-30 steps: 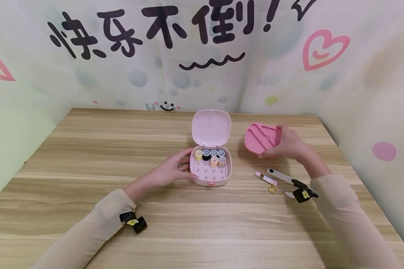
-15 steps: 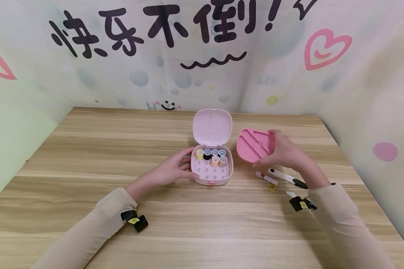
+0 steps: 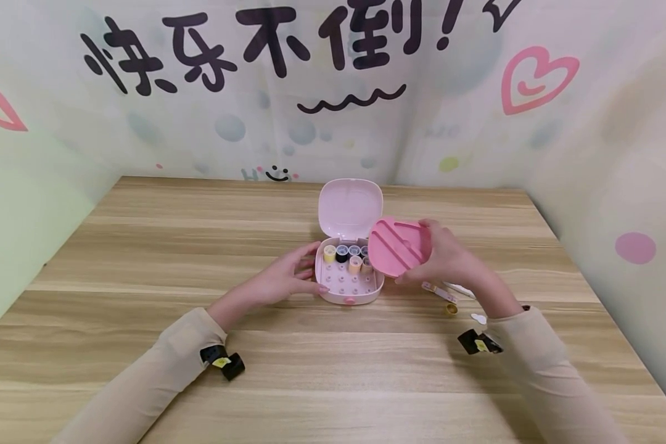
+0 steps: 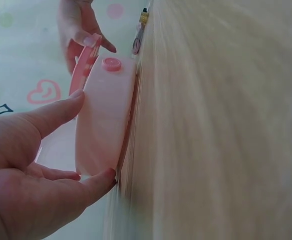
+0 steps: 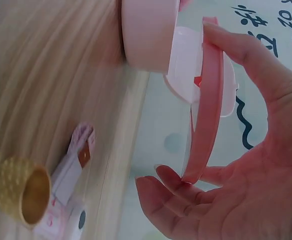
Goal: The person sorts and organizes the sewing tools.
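Observation:
A light pink sewing box [image 3: 366, 297] stands on the table with its lid [image 3: 351, 206] up. Several thread spools [image 3: 355, 264] sit on pegs at its back, yellow, black, blue and peach among them. My left hand [image 3: 280, 280] holds the box by its left side, thumb at the front corner, as the left wrist view also shows. My right hand [image 3: 452, 256] grips a darker pink compartment tray [image 3: 388, 246] by its right edge, thumb and fingers at opposite sides. The tray is raised, tilted, and overlaps the box's right side in the head view, hiding part of the spools.
Right of the box lie a folded tape measure [image 3: 439, 292], a gold thimble ring [image 3: 451, 309] and a small white flat piece [image 3: 478, 319]. A white tool [image 3: 459, 289] is partly hidden under the right hand. A printed curtain [image 3: 200, 142] hangs behind the table.
My right hand has carried the pink tray leftward from beyond the small tools to the box's right side. The left hand and the box have stayed in place.

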Available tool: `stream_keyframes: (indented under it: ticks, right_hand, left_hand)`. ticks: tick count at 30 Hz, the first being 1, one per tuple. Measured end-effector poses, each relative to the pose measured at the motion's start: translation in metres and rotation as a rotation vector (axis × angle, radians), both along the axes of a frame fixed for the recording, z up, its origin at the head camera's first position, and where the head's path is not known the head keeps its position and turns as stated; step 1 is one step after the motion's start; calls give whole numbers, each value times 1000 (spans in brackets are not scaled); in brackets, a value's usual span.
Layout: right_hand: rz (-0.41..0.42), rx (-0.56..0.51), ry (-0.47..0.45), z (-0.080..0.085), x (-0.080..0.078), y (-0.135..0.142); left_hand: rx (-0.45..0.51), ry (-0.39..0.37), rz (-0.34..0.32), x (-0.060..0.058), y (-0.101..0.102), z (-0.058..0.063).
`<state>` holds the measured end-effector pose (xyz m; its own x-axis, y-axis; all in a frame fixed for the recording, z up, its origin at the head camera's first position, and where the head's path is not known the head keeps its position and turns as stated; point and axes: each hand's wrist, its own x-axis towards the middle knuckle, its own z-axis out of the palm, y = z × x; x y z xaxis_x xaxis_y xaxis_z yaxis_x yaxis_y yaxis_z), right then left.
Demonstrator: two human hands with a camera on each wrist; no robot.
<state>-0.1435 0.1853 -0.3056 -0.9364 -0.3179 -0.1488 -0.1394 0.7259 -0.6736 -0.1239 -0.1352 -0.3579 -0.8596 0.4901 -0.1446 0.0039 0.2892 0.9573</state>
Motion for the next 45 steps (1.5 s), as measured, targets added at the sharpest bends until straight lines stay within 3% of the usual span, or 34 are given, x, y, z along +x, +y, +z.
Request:
stream_keyframes:
  ticks: [11,23,30,45]
  right_hand:
    - [28,-47,-15,-7,3,-16]
    - [44,-37,-39,-12,5,-32]
    - [78,0,-1,-16,2,-43]
    - [73,19,-12,-19,3,-62]
  left_hand:
    - [31,8,-27,1,-2,2]
    - [36,2,-34,0,-2,2]
    - [33,0,-34,0,-3,0]
    - [69,-14,-44,0,-2,1]
